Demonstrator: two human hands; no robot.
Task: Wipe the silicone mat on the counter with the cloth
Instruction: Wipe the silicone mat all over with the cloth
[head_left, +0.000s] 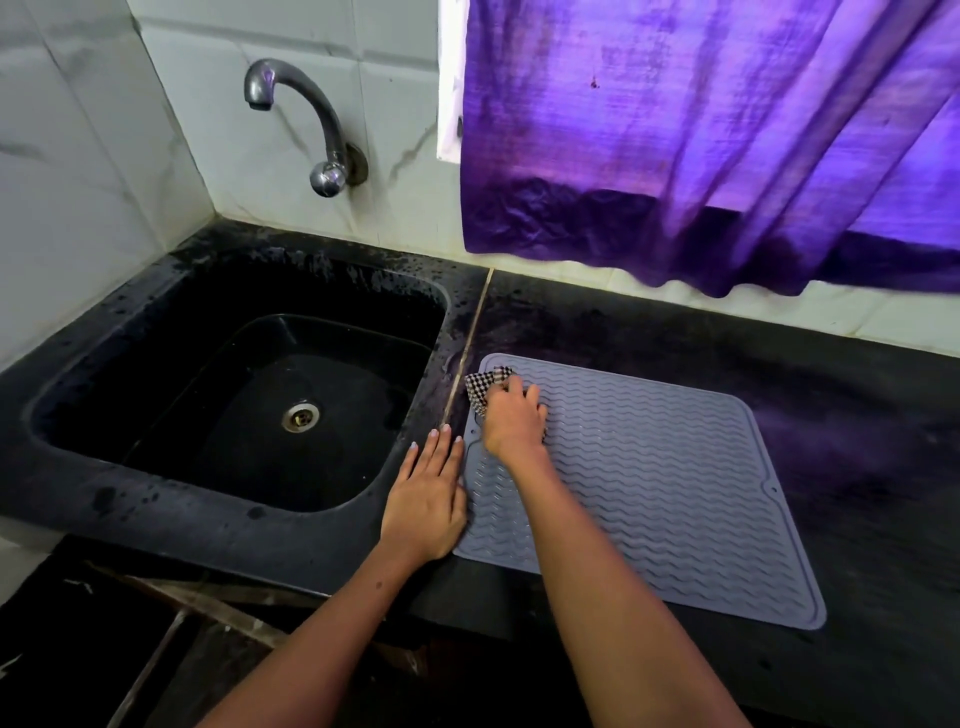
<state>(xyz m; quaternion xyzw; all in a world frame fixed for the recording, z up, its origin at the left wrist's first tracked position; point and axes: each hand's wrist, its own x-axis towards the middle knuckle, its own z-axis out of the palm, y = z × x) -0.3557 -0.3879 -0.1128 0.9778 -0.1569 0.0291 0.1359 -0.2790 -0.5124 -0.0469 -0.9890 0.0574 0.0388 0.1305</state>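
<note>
A: Head view, left side first: what do you make out?

B: A black sink (234, 395) sunk into the dark bench (857, 415), a tap (306, 124) on the tiled wall above it. Just right of the sink, the left hand (428, 499) lies flat with fingers straight, holding nothing, its edge against the left border of the mat (649, 483).

A: Pinning the mat?

B: That is my guess. A grey ribbed silicone sheet like this is light and floppy, and it could creep or buckle under a wiping stroke. Pressing a border down flat seems wiser than pinching it, since a pinched corner would just lift and fold.

A: And the cloth?

B: A small checked cloth (485, 387) sits bunched at the mat's far left corner. The right hand (514, 418) is on top of it, fingers curled over it and gripping it against the mat. It looks soft and thin, so it should follow the wavy ridges if kept wadded under the palm.

A: Further right?

B: Most of the mat is bare, lying flat on the bench, and a purple curtain (727, 140) hangs above it.
</note>
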